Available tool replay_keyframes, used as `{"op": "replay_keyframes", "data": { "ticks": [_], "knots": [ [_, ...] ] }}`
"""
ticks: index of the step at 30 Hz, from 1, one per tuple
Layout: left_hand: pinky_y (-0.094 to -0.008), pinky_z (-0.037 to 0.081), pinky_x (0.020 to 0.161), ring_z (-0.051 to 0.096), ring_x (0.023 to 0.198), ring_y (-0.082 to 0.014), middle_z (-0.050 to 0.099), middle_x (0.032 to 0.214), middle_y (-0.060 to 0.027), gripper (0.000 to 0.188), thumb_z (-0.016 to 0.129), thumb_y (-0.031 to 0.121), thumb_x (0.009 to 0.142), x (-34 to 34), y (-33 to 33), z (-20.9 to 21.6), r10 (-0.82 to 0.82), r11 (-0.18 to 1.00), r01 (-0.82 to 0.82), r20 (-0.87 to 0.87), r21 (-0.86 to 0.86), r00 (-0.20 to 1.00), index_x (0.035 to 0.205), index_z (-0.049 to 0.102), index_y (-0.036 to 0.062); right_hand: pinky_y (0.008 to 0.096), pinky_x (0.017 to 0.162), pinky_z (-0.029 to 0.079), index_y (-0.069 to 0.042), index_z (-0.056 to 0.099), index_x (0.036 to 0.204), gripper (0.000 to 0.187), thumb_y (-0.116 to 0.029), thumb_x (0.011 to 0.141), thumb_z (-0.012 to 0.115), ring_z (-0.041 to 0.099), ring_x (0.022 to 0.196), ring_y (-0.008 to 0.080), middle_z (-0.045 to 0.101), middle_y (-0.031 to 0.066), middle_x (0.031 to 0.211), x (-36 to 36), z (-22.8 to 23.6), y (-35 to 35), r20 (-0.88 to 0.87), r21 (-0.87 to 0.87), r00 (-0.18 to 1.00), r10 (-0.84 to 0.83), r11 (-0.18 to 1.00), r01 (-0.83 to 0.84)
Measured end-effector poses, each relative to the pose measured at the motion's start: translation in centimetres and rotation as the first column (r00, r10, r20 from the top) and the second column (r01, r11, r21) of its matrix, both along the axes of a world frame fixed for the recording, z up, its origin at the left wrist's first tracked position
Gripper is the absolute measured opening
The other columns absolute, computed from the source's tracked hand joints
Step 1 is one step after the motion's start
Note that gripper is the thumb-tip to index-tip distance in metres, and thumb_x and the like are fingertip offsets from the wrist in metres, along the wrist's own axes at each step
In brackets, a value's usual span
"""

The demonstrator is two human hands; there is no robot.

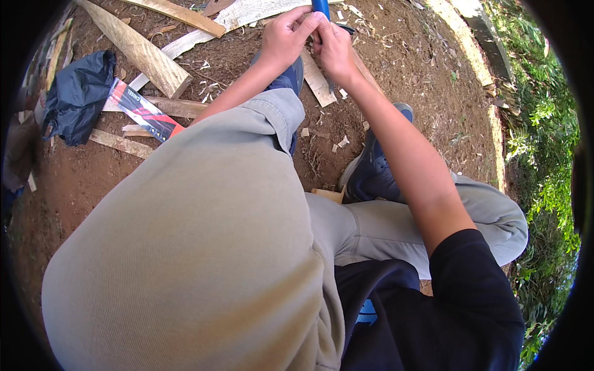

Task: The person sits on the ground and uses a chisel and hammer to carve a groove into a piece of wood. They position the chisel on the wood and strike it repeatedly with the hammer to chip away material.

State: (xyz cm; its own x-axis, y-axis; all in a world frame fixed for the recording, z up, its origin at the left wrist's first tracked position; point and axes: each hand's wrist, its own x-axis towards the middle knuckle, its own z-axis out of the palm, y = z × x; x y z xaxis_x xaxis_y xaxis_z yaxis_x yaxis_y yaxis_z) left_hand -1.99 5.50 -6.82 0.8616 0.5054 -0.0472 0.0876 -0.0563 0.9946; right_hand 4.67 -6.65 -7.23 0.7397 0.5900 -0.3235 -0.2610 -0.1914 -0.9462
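At the top edge, both my hands come together around a blue-handled chisel (320, 6), whose upper end is cut off by the picture. My left hand (286, 38) is closed, its fingers against the handle. Beside it, my right hand (335, 51) is wrapped round the same tool, with the thumb pointing up. A narrow grey strip like the blade shows below the right hand. Under the hands lies a flat pale piece of wood (317, 79), partly covered. A small dark part beside the right fingers is too hidden to name.
A tapered length of wood (139, 49) and several wooden strips lie at the upper left, near a black plastic bag (77, 96) and a printed cardboard sleeve (141, 106). Wood chips dot the brown soil. My blue shoes (374, 167) frame the work spot; green plants (547, 136) grow at right.
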Motion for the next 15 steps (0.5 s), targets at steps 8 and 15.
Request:
{"op": "replay_keyframes", "data": {
  "ticks": [8, 15],
  "knots": [
    [-0.0322, 0.055, 0.081, 0.070, 0.090, -0.0177, 0.076, 0.102, -0.0129, 0.036, 0.063, 0.027, 0.101, 0.2, 0.0, 0.5, -0.017, 0.999, 0.014, 0.059, 0.049, 0.998, 0.120, 0.070, -0.0024, 0.0249, 0.042, 0.025, -0.012, 0.047, 0.074, 0.052, -0.049, 0.110, 0.044, 0.034, 0.047, 0.0060, 0.039, -0.0040, 0.057, 1.1, -0.2, -0.2, -0.116, 0.043, 0.993, -0.023, 0.999, 0.029],
    [-0.0328, 0.056, 0.080, 0.071, 0.090, -0.0177, 0.076, 0.100, -0.0121, 0.034, 0.062, 0.027, 0.102, 0.0, 0.1, 0.3, -0.026, 0.997, 0.023, 0.041, 0.077, 0.999, 0.118, 0.071, -0.0014, 0.0253, 0.041, 0.024, -0.012, 0.045, 0.075, 0.052, -0.052, 0.109, 0.043, 0.032, 0.046, 0.0065, 0.037, -0.0037, 0.057, 0.4, 0.4, -0.4, -0.136, -0.001, 0.990, -0.030, 1.000, 0.030]
  ]
}}
